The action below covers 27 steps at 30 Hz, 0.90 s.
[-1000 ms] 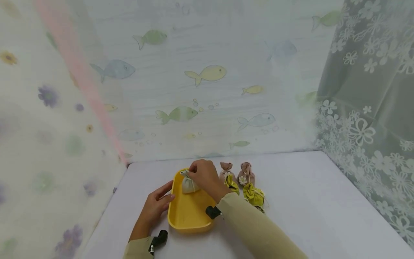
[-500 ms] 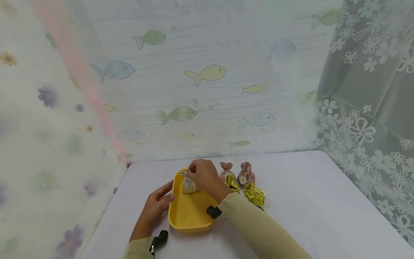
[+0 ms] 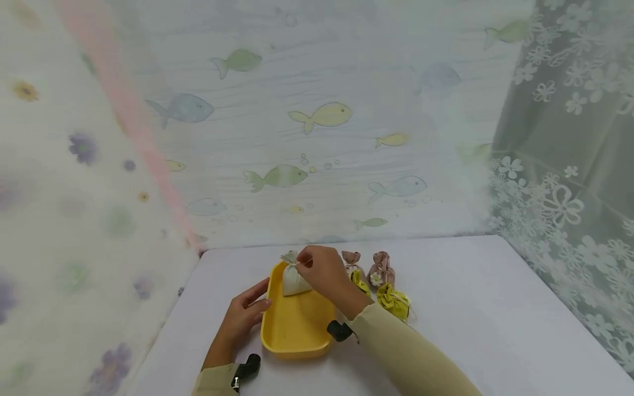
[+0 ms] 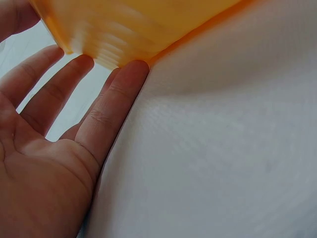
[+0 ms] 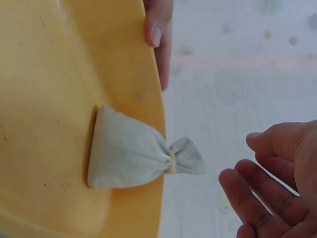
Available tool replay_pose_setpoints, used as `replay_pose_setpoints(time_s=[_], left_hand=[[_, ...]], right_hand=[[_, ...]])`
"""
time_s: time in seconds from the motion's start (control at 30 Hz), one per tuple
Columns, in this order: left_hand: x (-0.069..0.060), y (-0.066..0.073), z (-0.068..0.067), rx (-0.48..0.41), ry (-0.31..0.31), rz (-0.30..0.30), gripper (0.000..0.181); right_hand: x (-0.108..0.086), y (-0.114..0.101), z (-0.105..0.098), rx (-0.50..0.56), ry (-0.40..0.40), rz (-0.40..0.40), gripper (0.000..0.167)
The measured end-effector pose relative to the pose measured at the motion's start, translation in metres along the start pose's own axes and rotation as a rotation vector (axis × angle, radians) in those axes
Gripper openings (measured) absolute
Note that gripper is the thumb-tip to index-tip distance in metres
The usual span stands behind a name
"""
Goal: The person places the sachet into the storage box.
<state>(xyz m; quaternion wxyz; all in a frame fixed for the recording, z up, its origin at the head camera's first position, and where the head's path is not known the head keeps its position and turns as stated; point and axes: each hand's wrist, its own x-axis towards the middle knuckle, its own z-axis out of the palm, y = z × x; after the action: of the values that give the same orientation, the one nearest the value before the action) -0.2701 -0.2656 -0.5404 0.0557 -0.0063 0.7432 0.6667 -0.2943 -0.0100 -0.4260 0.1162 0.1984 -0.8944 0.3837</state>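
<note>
A pale, cream-white drawstring pouch [image 5: 126, 153] stands in the far end of a yellow tray [image 3: 297, 324], its gathered neck rising above the rim. My right hand [image 3: 324, 275] hovers beside that neck; in the right wrist view, a gap separates the fingertips [image 5: 232, 182] from the cloth, and nothing is held. Against the tray's left side rests my left hand [image 3: 240, 318]. Its nearly straight fingers [image 4: 111, 106] touch the outer wall from below in the left wrist view, with the thumb near the rim.
Right of the tray stand two pinkish-brown pouches [image 3: 381, 269] with white flowers. Yellow-green pouches [image 3: 393, 301] lie in front of them, partly behind my right arm. A white cloth covers the table [image 3: 455, 308], and patterned curtains [image 3: 327, 165] close in the back and sides.
My right fingers have let go of the pale pouch's neck and drawn slightly to the right. The pouch now stands by itself in the tray. The left hand keeps its place.
</note>
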Motion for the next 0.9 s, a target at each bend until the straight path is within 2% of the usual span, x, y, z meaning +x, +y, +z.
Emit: replay_pose_setpoints(time_s=[0.13,0.4,0.53,0.7,0.8,0.9], left_hand=[[0.000,-0.002,0.004,-0.002,-0.015,0.015,0.059],[-0.001,0.002,0.008,-0.021,-0.002,0.016,0.057],[-0.001,0.003,0.007,-0.025,-0.012,0.023,0.058],[-0.002,0.003,0.005,0.006,0.007,0.020,0.058],[-0.003,0.003,0.004,0.012,0.014,0.018,0.058],[-0.003,0.002,0.003,0.012,0.011,0.022,0.058]], right_hand=[[-0.008,0.002,-0.008,0.017,0.001,0.006,0.014],[-0.020,0.005,-0.021,0.018,0.025,-0.021,0.014],[-0.030,0.005,-0.032,0.025,0.075,-0.065,0.010],[-0.041,0.005,-0.043,0.012,0.125,-0.131,0.012],[-0.046,0.005,-0.047,-0.024,0.152,-0.129,0.012],[-0.051,0.006,-0.052,-0.016,0.165,-0.101,0.011]])
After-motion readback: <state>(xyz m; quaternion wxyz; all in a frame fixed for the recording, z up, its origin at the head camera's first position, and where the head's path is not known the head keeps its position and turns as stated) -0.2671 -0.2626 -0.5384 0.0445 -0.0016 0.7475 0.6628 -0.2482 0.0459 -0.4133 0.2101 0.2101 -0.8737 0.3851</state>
